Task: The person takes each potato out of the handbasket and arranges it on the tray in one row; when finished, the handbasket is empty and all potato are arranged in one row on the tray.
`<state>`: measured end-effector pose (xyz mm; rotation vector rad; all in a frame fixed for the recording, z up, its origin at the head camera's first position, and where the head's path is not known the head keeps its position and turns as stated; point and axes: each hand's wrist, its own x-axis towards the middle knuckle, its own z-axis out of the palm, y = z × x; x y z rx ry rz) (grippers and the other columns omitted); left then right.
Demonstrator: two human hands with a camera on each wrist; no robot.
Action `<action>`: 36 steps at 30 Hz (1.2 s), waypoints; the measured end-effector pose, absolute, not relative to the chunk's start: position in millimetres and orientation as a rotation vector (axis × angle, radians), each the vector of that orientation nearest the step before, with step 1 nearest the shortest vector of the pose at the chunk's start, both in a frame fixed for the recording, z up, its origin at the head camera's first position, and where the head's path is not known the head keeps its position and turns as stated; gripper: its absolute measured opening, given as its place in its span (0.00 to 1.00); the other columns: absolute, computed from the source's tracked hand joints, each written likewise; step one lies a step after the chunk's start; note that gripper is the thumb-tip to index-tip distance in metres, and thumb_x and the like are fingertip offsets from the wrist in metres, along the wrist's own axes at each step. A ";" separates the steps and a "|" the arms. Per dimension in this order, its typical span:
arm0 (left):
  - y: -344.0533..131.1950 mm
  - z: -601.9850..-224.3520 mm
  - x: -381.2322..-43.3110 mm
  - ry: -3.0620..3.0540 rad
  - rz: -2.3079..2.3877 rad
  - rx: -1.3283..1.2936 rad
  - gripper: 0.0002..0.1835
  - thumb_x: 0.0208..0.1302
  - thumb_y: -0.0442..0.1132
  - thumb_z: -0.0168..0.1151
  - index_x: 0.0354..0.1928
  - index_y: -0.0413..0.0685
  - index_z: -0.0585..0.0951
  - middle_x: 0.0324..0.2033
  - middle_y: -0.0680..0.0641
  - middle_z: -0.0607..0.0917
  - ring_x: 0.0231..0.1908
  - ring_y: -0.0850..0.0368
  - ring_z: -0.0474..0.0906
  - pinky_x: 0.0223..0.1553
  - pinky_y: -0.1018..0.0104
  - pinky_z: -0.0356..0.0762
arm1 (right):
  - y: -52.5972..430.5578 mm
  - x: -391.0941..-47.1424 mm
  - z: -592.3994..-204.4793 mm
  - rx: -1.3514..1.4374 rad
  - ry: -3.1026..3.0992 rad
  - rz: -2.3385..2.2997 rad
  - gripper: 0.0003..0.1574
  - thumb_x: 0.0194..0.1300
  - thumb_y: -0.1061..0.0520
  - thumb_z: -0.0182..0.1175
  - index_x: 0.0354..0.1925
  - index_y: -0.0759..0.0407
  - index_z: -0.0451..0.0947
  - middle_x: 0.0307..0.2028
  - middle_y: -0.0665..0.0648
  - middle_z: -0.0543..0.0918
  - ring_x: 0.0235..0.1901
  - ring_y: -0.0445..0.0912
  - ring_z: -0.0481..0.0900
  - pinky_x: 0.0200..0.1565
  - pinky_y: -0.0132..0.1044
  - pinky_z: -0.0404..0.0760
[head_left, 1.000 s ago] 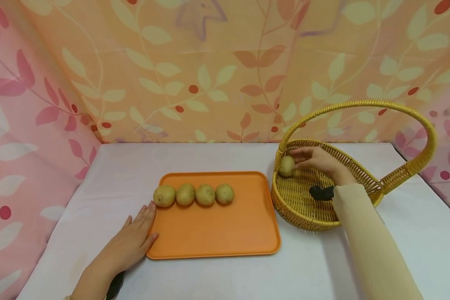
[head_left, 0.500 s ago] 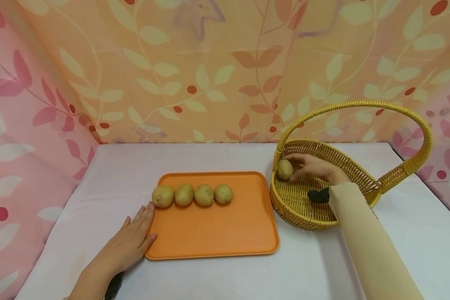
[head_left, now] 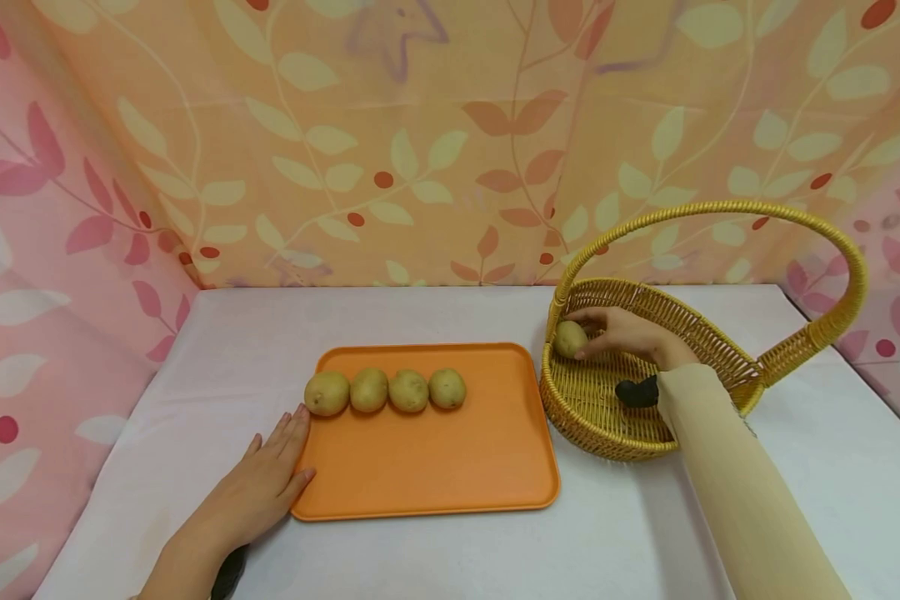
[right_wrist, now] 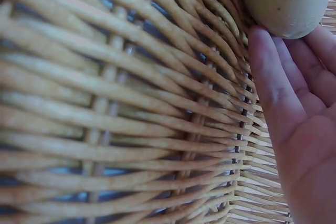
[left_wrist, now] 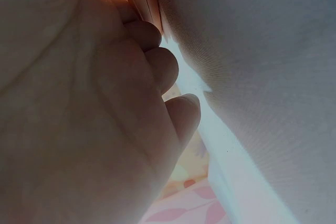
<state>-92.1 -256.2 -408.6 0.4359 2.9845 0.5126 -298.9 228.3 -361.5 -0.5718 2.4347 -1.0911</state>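
Inside the wicker basket (head_left: 607,442), a potato (head_left: 570,340) lies against the left wall. My right hand (head_left: 630,333) reaches in and holds it, the thumb on its near side and the fingers behind. In the right wrist view, fingertips (right_wrist: 262,40) touch the potato (right_wrist: 286,3) close to the woven wall. My left hand (head_left: 262,483) rests along the left edge of the orange tray (head_left: 427,467), its fingers straight. A row of several potatoes (head_left: 369,390) lies along the tray's far side, the leftmost just beyond my left fingertips.
The basket's tall arched handle (head_left: 720,208) rises over my right hand. A white cloth (head_left: 420,558) covers the table. Patterned fabric (head_left: 420,167) hangs behind it and at both sides. A black wrist strap piece (head_left: 636,392) shows by the right sleeve.
My right hand has shifted slightly down in the basket, and its thumb has come onto the near side of the potato. My left hand stays at the tray's edge.
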 end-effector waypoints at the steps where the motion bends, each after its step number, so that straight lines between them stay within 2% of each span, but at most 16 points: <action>1: -256.1 -408.6 -92.1 2.985 0.513 0.437 0.38 0.69 0.45 0.53 0.71 0.31 0.51 0.70 0.34 0.54 0.69 0.37 0.48 0.61 0.33 0.48 | 228.2 -298.7 -361.5 -0.568 2.436 -1.092 0.42 0.53 0.61 0.70 0.63 0.71 0.64 0.53 0.67 0.76 0.52 0.55 0.73 0.49 0.36 0.73; 12: -257.1 -407.7 -91.7 2.987 0.517 0.449 0.38 0.69 0.46 0.53 0.71 0.31 0.51 0.70 0.34 0.54 0.69 0.37 0.49 0.61 0.33 0.48 | 229.2 -296.1 -359.9 -0.575 2.489 -1.101 0.39 0.50 0.60 0.72 0.59 0.68 0.71 0.47 0.62 0.80 0.44 0.48 0.76 0.45 0.32 0.73; 19: -257.5 -408.3 -91.6 2.990 0.521 0.437 0.37 0.69 0.45 0.53 0.71 0.32 0.52 0.70 0.35 0.54 0.69 0.37 0.48 0.62 0.34 0.48 | 229.5 -293.8 -353.0 -0.560 2.443 -1.202 0.39 0.49 0.60 0.72 0.60 0.66 0.71 0.53 0.64 0.78 0.45 0.48 0.75 0.47 0.31 0.73; 22: -256.0 -408.2 -92.3 2.992 0.516 0.433 0.37 0.69 0.44 0.53 0.71 0.32 0.52 0.70 0.35 0.54 0.69 0.38 0.48 0.62 0.34 0.47 | 230.5 -291.1 -347.2 -0.547 2.463 -1.244 0.39 0.51 0.59 0.72 0.61 0.65 0.71 0.55 0.63 0.75 0.47 0.46 0.74 0.47 0.29 0.73; 27: -254.0 -406.2 -91.9 2.995 0.520 0.435 0.36 0.69 0.43 0.54 0.70 0.31 0.53 0.70 0.35 0.55 0.69 0.38 0.49 0.62 0.34 0.47 | 229.8 -286.9 -333.2 -0.535 2.485 -1.319 0.39 0.55 0.59 0.69 0.63 0.65 0.67 0.55 0.61 0.74 0.51 0.42 0.72 0.47 0.28 0.74; 30: -254.4 -405.1 -90.9 3.002 0.509 0.435 0.36 0.69 0.44 0.54 0.70 0.31 0.53 0.70 0.35 0.56 0.69 0.38 0.50 0.62 0.34 0.48 | 226.0 -283.0 -321.5 -0.545 2.481 -1.343 0.40 0.56 0.59 0.69 0.64 0.66 0.65 0.55 0.61 0.74 0.52 0.43 0.73 0.47 0.29 0.75; 36: -254.4 -405.9 -90.5 3.019 0.481 0.449 0.36 0.68 0.43 0.55 0.70 0.30 0.54 0.69 0.35 0.56 0.68 0.38 0.51 0.62 0.34 0.49 | 221.4 -271.3 -302.6 -0.586 2.545 -1.344 0.39 0.53 0.61 0.71 0.62 0.63 0.69 0.54 0.58 0.76 0.53 0.43 0.76 0.46 0.29 0.77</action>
